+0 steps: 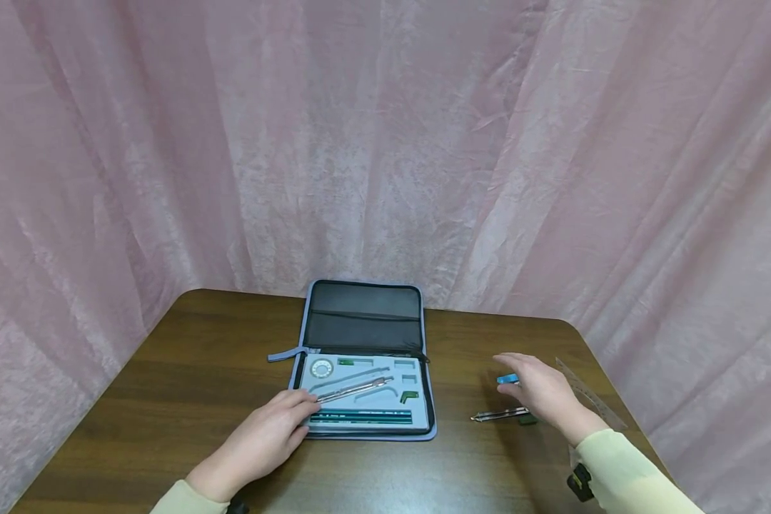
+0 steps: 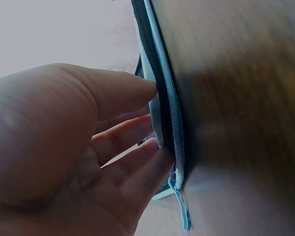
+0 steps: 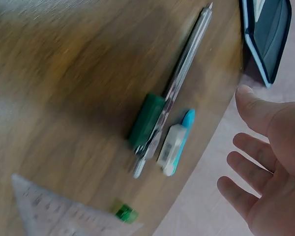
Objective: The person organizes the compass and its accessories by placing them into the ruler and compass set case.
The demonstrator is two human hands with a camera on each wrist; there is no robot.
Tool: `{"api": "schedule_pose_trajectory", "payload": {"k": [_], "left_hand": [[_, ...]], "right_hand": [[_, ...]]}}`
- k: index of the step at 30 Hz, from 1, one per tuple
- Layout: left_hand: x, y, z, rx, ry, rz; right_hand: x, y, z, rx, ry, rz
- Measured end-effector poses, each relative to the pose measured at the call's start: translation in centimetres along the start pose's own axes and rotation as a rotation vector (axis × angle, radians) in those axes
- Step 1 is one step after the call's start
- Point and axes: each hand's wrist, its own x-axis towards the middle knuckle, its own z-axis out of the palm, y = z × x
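Note:
My left hand (image 1: 273,435) rests at the front-left corner of an open zip case (image 1: 430,421). Its thumb touches the zip edge (image 2: 162,103), and its fingertips reach over the pale tray beside a metal compass (image 1: 360,389). Over the right of the table hovers my right hand (image 1: 542,389), fingers spread and holding nothing. Near it lie a second metal compass (image 3: 187,59), a dark green block (image 3: 146,120) against that compass, and a small white-and-blue item (image 3: 172,150). A small bright green piece (image 3: 126,213) sits by a clear set square (image 3: 69,211).
In the tray are dark green pencils (image 1: 361,416), a round white dial-like piece (image 1: 322,368), a green angular piece (image 1: 409,395) and several recesses. The case's dark lid (image 1: 366,328) lies back towards the pink curtain (image 1: 373,143) behind the wooden table (image 1: 167,385).

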Motion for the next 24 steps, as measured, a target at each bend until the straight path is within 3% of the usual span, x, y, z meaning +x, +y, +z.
{"api": "schedule_pose_trajectory", "payload": {"k": [5,13,24], "left_hand": [[0.0,0.0,0.0,-0.002,-0.001,-0.006],[0.1,0.0,-0.2,-0.012,-0.019,-0.016],[0.1,0.0,0.0,-0.01,-0.006,-0.007]], "right_hand": [[-0.9,1.1,-0.1,0.007,-0.023,0.043],[-2.7,2.6,-0.1,-0.022,-0.01,0.012],[-3.9,3.8,0.2,0.046,-0.126,0.014]]}}
